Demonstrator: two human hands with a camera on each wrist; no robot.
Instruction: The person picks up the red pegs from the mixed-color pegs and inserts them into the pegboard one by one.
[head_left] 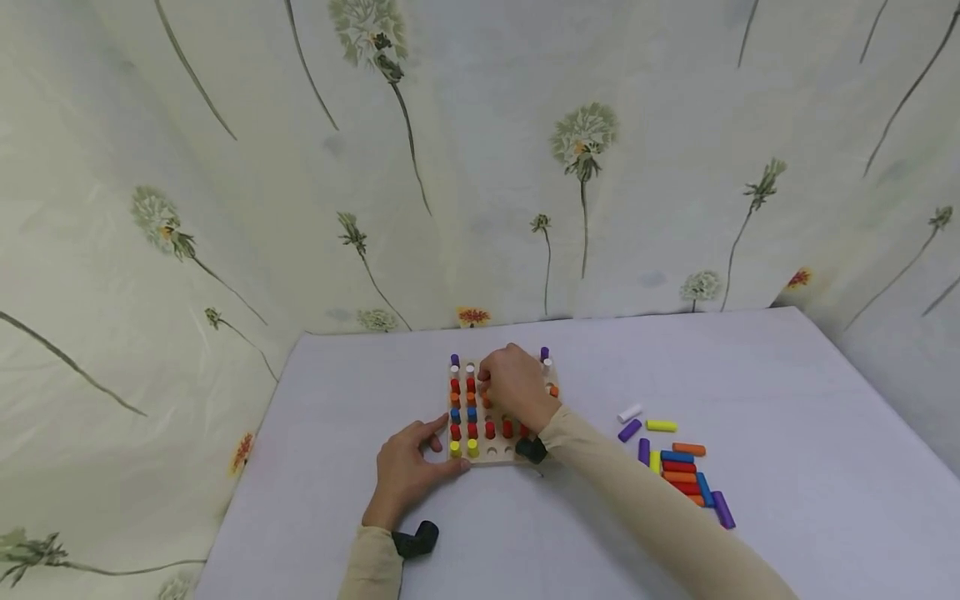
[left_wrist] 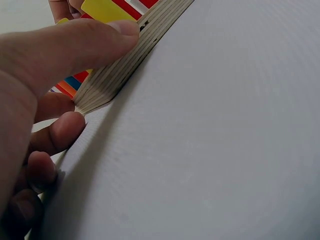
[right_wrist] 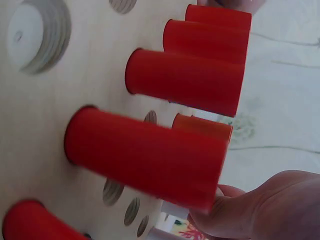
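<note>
A wooden pegboard (head_left: 501, 457) on the table carries rows of coloured pegs: purple, white, red, orange, blue and yellow. My left hand (head_left: 408, 465) grips its front left corner, thumb (left_wrist: 112, 42) on the front edge and fingertips at the left side. Over the upper rows, my right hand (head_left: 517, 383) pinches a white peg (right_wrist: 175, 210) in the third column, mostly hidden by the hand in the head view. A red peg (right_wrist: 147, 152) stands close before the right wrist camera, in a row of red ones, with an orange peg (right_wrist: 202, 126) behind.
Loose pegs lie to the right of the board, among them a white peg (head_left: 630, 412), a yellow peg (head_left: 662, 426) and a purple peg (head_left: 723, 509). Open holes (head_left: 492, 452) show along the board's front row. A patterned curtain (head_left: 480, 167) hangs behind the table.
</note>
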